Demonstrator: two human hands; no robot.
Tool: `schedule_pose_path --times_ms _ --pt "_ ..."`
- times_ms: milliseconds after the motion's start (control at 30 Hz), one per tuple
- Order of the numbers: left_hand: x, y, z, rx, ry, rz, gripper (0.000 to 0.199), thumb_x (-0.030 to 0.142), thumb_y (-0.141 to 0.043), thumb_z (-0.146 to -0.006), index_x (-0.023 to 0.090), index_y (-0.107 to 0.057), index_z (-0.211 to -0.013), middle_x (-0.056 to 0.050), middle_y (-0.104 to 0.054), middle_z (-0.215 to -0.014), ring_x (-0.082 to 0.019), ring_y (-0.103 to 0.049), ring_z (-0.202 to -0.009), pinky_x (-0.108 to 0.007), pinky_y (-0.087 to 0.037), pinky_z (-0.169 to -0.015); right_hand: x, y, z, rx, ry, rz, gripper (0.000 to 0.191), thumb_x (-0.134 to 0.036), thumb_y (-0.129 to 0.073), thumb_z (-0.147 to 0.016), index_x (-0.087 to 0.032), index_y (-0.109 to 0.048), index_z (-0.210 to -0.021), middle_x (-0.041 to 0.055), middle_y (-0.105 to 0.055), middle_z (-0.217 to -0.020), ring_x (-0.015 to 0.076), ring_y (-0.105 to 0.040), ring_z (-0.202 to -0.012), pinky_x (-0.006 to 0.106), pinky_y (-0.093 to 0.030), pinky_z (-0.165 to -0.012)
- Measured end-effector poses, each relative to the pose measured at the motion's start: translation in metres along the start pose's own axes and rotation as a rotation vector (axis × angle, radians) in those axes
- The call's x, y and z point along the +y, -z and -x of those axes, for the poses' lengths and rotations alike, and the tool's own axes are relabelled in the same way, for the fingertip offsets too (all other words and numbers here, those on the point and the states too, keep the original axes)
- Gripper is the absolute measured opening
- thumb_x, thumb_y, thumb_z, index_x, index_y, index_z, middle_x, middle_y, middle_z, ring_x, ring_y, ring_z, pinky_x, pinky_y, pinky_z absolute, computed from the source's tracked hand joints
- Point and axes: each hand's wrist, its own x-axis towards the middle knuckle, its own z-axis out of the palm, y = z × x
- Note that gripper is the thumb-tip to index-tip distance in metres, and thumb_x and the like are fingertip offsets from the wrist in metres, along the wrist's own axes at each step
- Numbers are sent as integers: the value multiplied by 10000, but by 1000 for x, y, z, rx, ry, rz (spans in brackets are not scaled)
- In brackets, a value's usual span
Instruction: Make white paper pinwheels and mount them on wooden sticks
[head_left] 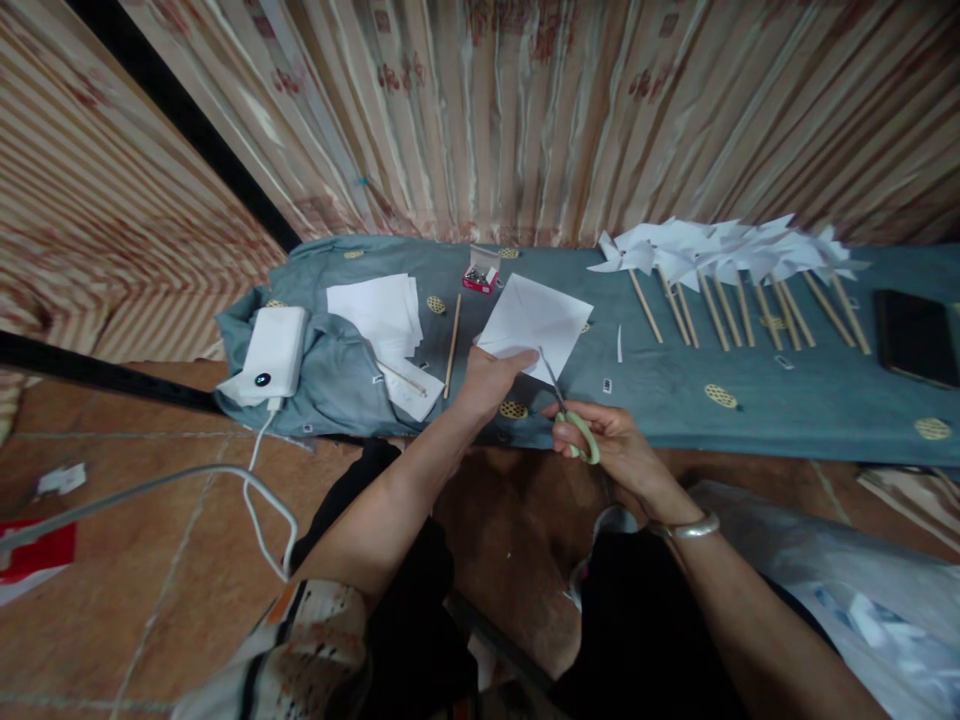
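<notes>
A square sheet of white paper (536, 315) is pinched at its near left edge by my left hand (491, 378), the thumb lying on top. In my right hand (604, 440) is a pair of scissors (581, 435) with light green handles. Their blades point away from me and meet the paper's near corner, close to my left thumb. Just left of the sheet lies a thin wooden stick (453, 345). Beyond it stands a small open red box (480, 272) of shiny metal bits, too small to name.
White paper pinwheels on sticks (720, 255) lie in a row at the right, near a dark phone-like slab (916, 338). Paper sheets (379, 310) and a white power bank (274, 350) with a cable are left. A curtain (480, 120) hangs behind the cloth-covered surface (660, 400).
</notes>
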Motion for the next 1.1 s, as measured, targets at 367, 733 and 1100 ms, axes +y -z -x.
schedule_pose_path --times_ms 367,733,1100 --pt "-3 0 0 -61 10 20 324 217 -786 -493 130 -669 -783 -38 -698 -776 -155 -610 -702 -302 -485 -712 -4 0 2 7 -4 4 423 -469 -837 -602 -183 -723 -893 -30 -608 -617 79 -536 -532 213 -446 -506" --pt "-3 -1 2 -52 8 -7 323 225 -796 -489 133 -667 -771 -49 -699 -797 -168 -612 -717 -317 -492 -722 -3 0 0 9 5 41 434 -498 -824 -605 -183 -717 -884 -27 -601 -612 84 -535 -522 227 -466 -506" --pt "-2 -2 3 -58 7 21 293 196 -791 -492 127 -662 -746 -45 -686 -786 -159 -610 -712 -325 -493 -751 -5 -2 1 26 -20 1 425 -469 -854 -570 -184 -710 -851 -30 -606 -607 75 -541 -524 202 -436 -497"
